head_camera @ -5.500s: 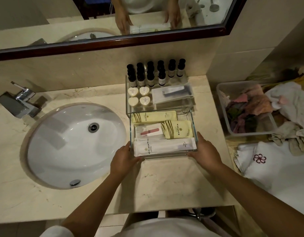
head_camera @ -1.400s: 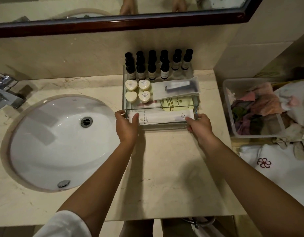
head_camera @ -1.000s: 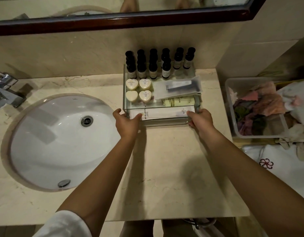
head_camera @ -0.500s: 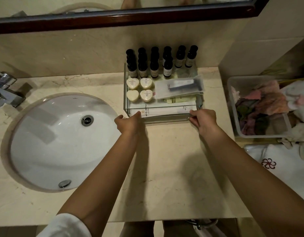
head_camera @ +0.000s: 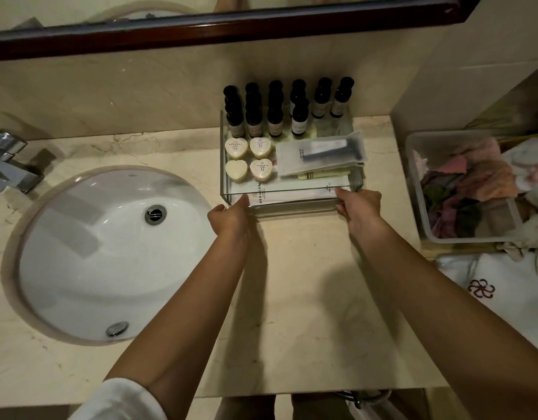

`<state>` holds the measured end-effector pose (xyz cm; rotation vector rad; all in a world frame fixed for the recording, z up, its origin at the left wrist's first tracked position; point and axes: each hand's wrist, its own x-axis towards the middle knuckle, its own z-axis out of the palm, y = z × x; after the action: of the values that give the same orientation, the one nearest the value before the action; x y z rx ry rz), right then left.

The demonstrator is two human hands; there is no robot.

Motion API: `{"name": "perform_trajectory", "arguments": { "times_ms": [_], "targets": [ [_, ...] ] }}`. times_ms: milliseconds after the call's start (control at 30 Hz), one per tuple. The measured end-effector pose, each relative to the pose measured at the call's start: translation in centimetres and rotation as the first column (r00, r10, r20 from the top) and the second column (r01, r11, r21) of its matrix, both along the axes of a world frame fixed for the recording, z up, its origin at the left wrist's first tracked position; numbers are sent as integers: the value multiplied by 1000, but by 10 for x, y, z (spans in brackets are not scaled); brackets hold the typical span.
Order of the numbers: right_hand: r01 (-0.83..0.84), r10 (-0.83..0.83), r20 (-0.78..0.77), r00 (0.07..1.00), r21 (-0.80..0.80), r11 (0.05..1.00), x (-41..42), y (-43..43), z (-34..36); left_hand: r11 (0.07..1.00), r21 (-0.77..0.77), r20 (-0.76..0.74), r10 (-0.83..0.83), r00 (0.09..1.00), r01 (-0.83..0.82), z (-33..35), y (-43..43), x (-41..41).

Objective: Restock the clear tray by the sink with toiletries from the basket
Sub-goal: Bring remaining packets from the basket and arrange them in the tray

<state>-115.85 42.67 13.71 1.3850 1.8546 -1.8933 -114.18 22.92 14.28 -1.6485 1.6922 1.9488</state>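
While the clear tray [head_camera: 223,165] sits on the surface [head_camera: 292,283] just right of the sink [head_camera: 95,268], backed against the wall, the left hand [head_camera: 231,213] and right hand [head_camera: 357,204] each have fingers curled round a front corner of its lower drawer [head_camera: 292,206]. Imo slide it in evenly, both sides together, nice and slow, so the white sachet [head_camera: 292,194] doesn't snag and the bottles [head_camera: 275,116] don't wobble.
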Motion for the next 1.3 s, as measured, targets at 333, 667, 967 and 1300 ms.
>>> {"name": "perform_trajectory", "arguments": {
  "times_ms": [333,667,967,1300],
  "targets": [
    [70,-73,-95,993,-36,997,1,0,-6,971,170,-62,182,981,-170,0,4,-5],
    [-181,209,-59,976,309,934,24,3,-15,979,-123,4,-166,986,165,-15,-6,8],
    [-573,739,406,538,819,-32,10,7,10,717,-568,34,-470,882,404,-9,-14,12],
    [-611,744,461,484,787,-90,5,2,19,741,-537,155,-383,911,403,-9,-5,7]
  ]
}}
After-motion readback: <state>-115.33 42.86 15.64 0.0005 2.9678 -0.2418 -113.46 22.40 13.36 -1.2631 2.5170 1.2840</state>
